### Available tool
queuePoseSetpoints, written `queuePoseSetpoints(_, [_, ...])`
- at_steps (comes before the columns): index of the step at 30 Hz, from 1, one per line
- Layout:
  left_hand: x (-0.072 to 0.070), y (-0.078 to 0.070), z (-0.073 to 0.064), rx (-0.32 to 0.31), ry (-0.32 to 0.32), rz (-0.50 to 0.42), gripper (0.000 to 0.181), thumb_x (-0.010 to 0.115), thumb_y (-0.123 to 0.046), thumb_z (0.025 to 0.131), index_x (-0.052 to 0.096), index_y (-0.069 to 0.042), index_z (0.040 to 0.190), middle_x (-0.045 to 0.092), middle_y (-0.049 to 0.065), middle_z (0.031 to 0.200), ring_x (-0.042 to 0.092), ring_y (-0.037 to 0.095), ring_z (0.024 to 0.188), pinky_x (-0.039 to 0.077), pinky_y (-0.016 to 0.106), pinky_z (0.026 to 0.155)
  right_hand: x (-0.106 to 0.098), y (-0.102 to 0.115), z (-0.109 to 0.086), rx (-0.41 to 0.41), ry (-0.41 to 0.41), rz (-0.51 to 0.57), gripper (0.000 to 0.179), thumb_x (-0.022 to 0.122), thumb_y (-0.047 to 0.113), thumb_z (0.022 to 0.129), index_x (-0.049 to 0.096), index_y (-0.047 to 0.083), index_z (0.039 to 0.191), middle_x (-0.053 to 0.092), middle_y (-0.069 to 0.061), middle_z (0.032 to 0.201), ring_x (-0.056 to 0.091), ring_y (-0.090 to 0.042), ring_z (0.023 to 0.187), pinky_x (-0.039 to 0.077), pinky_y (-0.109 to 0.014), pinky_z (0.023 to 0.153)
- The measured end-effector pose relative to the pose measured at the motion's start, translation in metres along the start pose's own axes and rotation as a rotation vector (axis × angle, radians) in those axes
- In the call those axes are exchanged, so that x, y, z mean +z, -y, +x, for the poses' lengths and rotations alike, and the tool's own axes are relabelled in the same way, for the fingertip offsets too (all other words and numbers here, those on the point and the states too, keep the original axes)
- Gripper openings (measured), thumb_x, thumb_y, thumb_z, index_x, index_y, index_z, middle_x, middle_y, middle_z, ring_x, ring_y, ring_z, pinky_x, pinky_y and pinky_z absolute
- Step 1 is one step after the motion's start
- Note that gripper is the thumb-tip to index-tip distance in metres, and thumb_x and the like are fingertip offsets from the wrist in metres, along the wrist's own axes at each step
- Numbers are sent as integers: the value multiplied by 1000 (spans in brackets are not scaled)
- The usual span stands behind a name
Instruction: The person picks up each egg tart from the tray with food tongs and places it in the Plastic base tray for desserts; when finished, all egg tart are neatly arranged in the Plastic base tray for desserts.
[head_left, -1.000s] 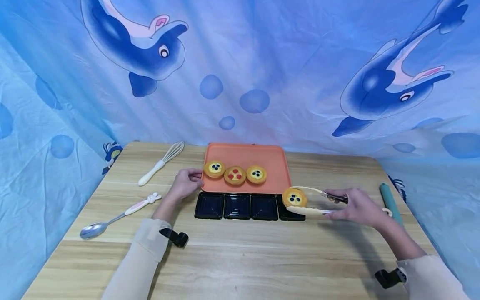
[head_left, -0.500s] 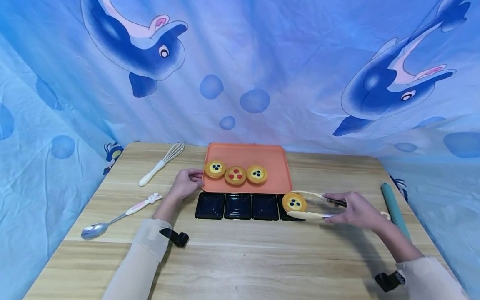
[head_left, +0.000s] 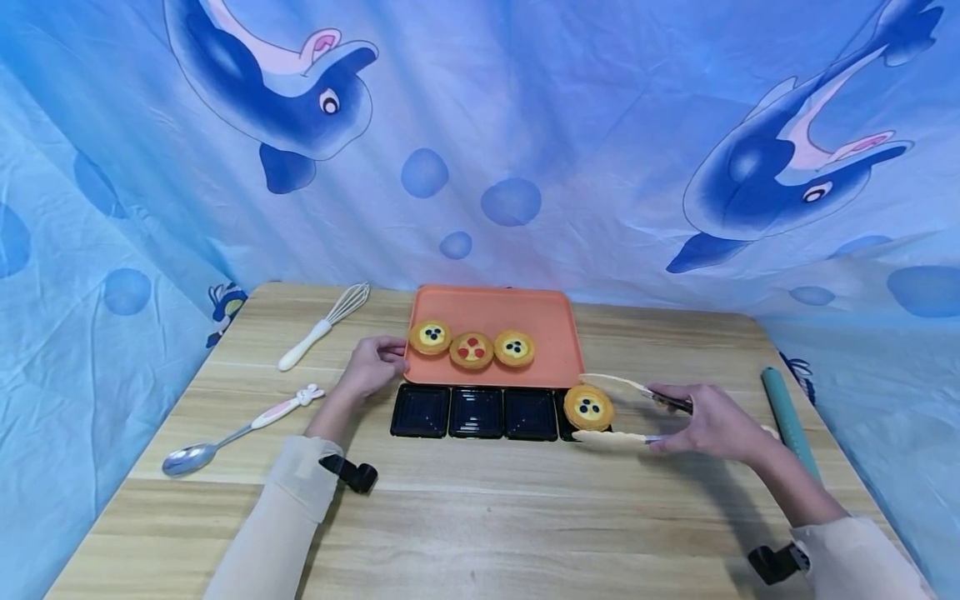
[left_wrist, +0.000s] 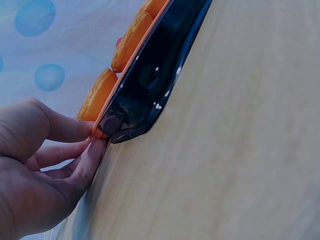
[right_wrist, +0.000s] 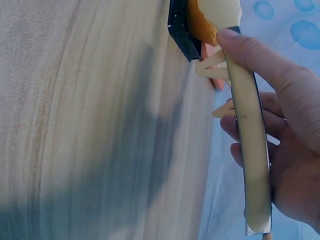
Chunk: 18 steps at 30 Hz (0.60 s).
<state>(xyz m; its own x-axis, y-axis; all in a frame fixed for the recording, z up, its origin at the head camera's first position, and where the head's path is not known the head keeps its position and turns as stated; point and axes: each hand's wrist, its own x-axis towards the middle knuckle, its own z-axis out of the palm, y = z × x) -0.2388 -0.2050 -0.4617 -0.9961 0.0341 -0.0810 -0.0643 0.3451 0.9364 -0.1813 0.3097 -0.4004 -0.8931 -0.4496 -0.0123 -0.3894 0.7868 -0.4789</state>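
Observation:
My right hand [head_left: 718, 423] grips a pair of cream-tipped tongs [right_wrist: 248, 150] between thumb and fingers. Their two arms stand spread on either side of an egg tart [head_left: 588, 407] with dark berries, which sits in the rightmost black square container [head_left: 567, 433]. At the left, my left hand [head_left: 372, 367] pinches the near left corner of an orange tray [head_left: 551, 325], thumb and fingertips at its rim in the left wrist view. On the tray lie a dark-berry tart [head_left: 431, 337], a red-topped tart [head_left: 472, 352] and another dark-berry tart [head_left: 514, 348].
Three more black containers, the middle one [head_left: 476, 413] among them, line the tray's near edge. A whisk [head_left: 324, 327] and a rabbit-handled spoon [head_left: 242, 431] lie at the left. On the right is a green rolling pin [head_left: 790, 422], partly behind my right arm.
The tart in the tongs has come down into the rightmost container. The tongs' arms have spread apart from it. My left hand stays at the tray.

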Motion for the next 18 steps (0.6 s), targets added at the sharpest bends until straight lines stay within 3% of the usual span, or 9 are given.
queuePoseSetpoints(6, [0,2,0,1,-3,10,43,63,7,87,56,11,129,62,25,116,63,29,99,54,22,75,-5,6,-4,-6,-30,22,102,91,46,66,48,-7,141,59,-27,130,55,-44,120,48,-60,91])
queuePoseSetpoints(12, [-1,3,0,-16,-5,7,43,63,7,87,56,11,129,62,25,117,63,30,100,54,22,75,-11,11,-4,-23,-76,22,102,91,48,66,48,-3,143,63,-22,126,58,-42,116,50,-59,89])
queuePoseSetpoints(18, [-1,4,1,-6,4,5,43,63,6,88,56,11,130,62,25,117,63,30,100,53,23,74,-26,21,2,-44,-74,3,100,90,46,68,47,-4,143,60,-27,128,58,-45,114,50,-60,88])
